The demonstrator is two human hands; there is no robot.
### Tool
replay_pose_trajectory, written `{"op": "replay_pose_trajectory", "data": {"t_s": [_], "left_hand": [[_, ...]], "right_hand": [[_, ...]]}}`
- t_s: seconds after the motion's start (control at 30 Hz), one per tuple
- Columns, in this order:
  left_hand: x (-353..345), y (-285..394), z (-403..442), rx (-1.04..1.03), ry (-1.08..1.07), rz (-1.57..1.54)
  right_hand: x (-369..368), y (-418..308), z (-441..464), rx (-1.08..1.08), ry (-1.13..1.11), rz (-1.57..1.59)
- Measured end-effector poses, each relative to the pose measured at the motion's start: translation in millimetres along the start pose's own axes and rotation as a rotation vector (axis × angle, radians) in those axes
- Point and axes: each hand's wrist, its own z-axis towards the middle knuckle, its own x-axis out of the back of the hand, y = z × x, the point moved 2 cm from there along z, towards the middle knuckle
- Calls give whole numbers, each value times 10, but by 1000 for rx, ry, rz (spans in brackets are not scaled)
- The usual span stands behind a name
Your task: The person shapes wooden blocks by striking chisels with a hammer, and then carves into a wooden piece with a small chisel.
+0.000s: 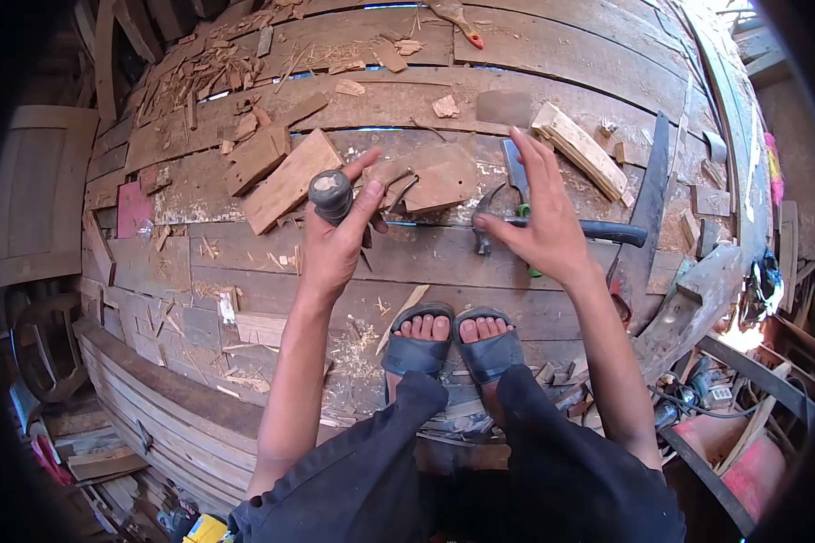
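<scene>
Above the plank floor (417, 271), our left hand (335, 240) curls loosely around a dark-handled tool (330, 196), its working end mostly hidden. Our right hand (545, 213), spread and gripping nothing, is over the hammer (614, 232); contact: cannot tell. Near it: green-handled blade (515, 168); farther right, handsaw (650, 195). We judge two risks: slack grip drops the tool toward our sandalled feet (416, 351); careless reach cuts the right hand on the blade.

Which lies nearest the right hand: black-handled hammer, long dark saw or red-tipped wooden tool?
The black-handled claw hammer: the right hand partly hides it, while the saw and red-tipped tool lie farther off.
</scene>
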Motion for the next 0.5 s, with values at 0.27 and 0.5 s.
{"op": "replay_pose_trajectory", "data": {"t_s": [0.27,0.5], "left_hand": [[19,68,2,-36,91,-16],[270,719,-142,-473,371,-288]], "right_hand": [[-59,709,-580,-214,-219,-400],[-170,817,-766,-146,-268,-489]]}}
